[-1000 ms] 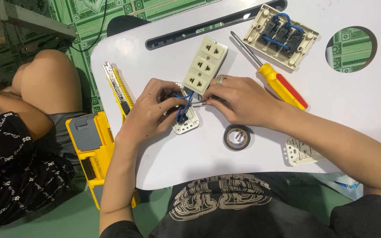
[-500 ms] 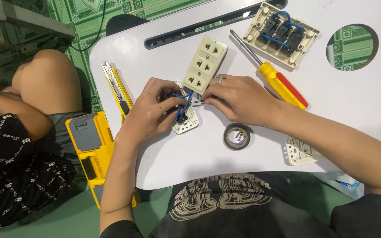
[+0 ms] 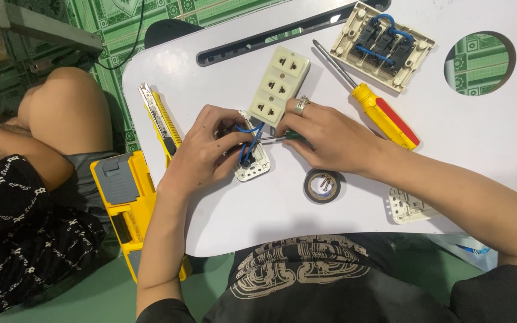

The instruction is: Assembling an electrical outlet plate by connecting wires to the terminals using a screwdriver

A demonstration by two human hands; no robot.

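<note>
My left hand (image 3: 207, 149) grips a small white switch module (image 3: 254, 167) with blue wires (image 3: 248, 136) looped on its back, pressing it against the white lap table (image 3: 222, 221). My right hand (image 3: 324, 140), a ring on one finger, holds a small green-handled screwdriver (image 3: 282, 137); its thin metal shaft points left into the module's terminals. A cream triple socket strip (image 3: 279, 87) lies just above both hands.
A yellow and red screwdriver (image 3: 378, 110) lies right of the socket strip. A wired switch plate (image 3: 384, 45) sits at the top right, a black tape roll (image 3: 322, 185) below my right hand, a yellow utility knife (image 3: 160, 116) at left. A yellow toolbox (image 3: 121, 203) and another person's knee (image 3: 67, 107) are beside the table.
</note>
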